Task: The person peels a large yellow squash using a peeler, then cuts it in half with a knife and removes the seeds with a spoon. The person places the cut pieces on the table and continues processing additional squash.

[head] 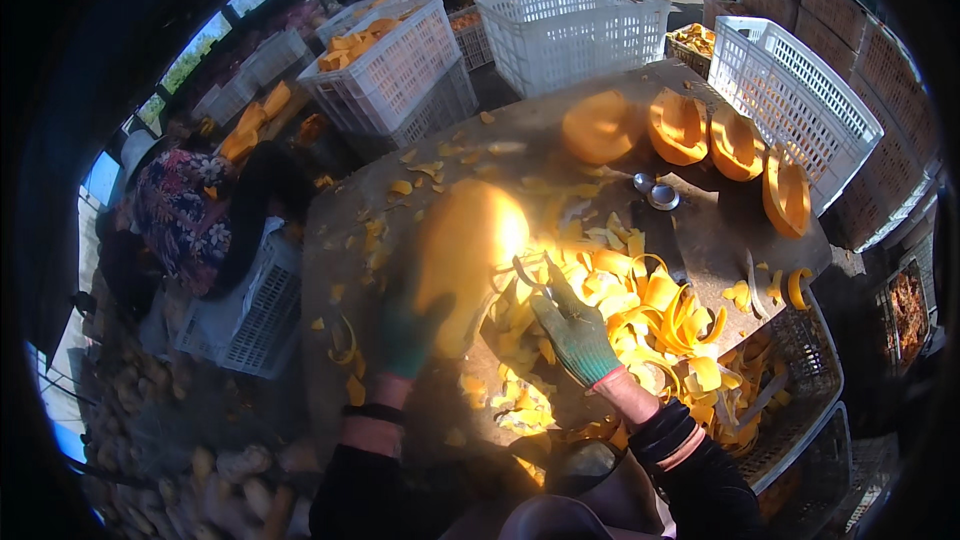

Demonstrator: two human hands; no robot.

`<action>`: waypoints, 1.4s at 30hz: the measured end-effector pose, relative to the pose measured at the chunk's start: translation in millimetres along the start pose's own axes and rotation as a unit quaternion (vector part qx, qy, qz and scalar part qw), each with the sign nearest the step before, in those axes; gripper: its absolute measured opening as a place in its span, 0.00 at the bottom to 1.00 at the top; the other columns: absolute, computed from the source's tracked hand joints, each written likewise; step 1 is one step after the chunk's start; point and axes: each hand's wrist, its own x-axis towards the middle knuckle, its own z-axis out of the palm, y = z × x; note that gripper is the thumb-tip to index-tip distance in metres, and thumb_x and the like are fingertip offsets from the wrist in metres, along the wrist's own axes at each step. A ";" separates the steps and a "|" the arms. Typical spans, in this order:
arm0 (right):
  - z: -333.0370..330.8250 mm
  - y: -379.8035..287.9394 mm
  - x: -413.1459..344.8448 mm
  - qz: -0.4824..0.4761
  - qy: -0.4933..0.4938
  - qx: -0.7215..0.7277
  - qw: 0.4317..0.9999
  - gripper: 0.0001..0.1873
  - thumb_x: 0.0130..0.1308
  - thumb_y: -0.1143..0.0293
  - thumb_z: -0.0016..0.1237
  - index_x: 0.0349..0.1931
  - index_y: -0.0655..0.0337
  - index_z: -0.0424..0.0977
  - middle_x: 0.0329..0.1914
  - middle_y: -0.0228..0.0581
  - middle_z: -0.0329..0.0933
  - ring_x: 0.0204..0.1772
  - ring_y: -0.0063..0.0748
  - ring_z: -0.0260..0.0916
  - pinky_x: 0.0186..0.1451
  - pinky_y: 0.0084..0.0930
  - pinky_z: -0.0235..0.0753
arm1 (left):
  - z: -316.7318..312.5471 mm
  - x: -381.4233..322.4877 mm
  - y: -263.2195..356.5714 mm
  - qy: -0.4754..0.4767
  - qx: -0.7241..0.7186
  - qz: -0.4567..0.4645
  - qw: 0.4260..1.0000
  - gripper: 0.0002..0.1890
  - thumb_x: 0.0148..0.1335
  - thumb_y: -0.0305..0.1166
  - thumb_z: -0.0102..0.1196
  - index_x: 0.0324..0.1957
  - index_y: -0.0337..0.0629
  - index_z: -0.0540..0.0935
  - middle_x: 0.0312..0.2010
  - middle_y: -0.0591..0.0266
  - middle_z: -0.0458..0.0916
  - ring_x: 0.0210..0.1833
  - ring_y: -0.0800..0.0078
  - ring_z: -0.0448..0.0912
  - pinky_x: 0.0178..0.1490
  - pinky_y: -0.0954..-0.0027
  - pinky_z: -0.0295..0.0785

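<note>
A large orange pumpkin (457, 262), its skin peeled off where I can see it, lies lengthwise on the work table (465, 409). My left hand (414, 330), in a green glove and deep shadow, grips its near left side. In my right hand (576, 330), also gloved, is a peeler (529, 274) with its head against the pumpkin's right side. Curled yellow peelings (652, 300) are heaped beside and beneath that hand. Bright sun washes out part of the pumpkin.
Hollowed pumpkin halves (679, 127) line the far right table edge, near two small metal lids (664, 196). White plastic crates (574, 34) stand beyond. A crate of peelings (795, 360) sits at the near right. At left, a person (184, 210) sits near a crate (247, 315).
</note>
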 end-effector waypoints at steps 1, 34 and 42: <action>-7.0 6.5 26.3 -0.019 0.022 0.047 0.998 0.36 0.76 0.53 0.52 0.77 0.58 0.59 0.55 0.60 0.82 0.56 0.53 0.82 0.57 0.33 0.78 | 2.7 -1.8 -8.7 0.000 -0.030 -0.018 0.999 0.42 0.66 0.43 0.66 0.76 0.35 0.64 0.71 0.41 0.71 0.71 0.52 0.72 0.72 0.60 0.68; 9.5 11.3 76.9 -0.096 0.056 -0.101 0.989 0.36 0.76 0.47 0.47 0.74 0.62 0.61 0.39 0.68 0.82 0.45 0.67 0.81 0.45 0.49 0.78 | 44.7 -36.8 62.9 0.163 -0.126 -0.157 0.966 0.35 0.74 0.41 0.58 0.75 0.31 0.64 0.68 0.49 0.75 0.62 0.62 0.78 0.67 0.64 0.72; 26.2 2.6 43.4 -0.043 0.067 -0.148 0.986 0.35 0.78 0.49 0.44 0.76 0.60 0.56 0.29 0.66 0.81 0.38 0.70 0.80 0.38 0.53 0.77 | 67.4 -38.3 75.8 0.201 -0.141 -0.199 0.949 0.36 0.73 0.40 0.59 0.75 0.31 0.63 0.67 0.46 0.75 0.64 0.60 0.76 0.68 0.63 0.71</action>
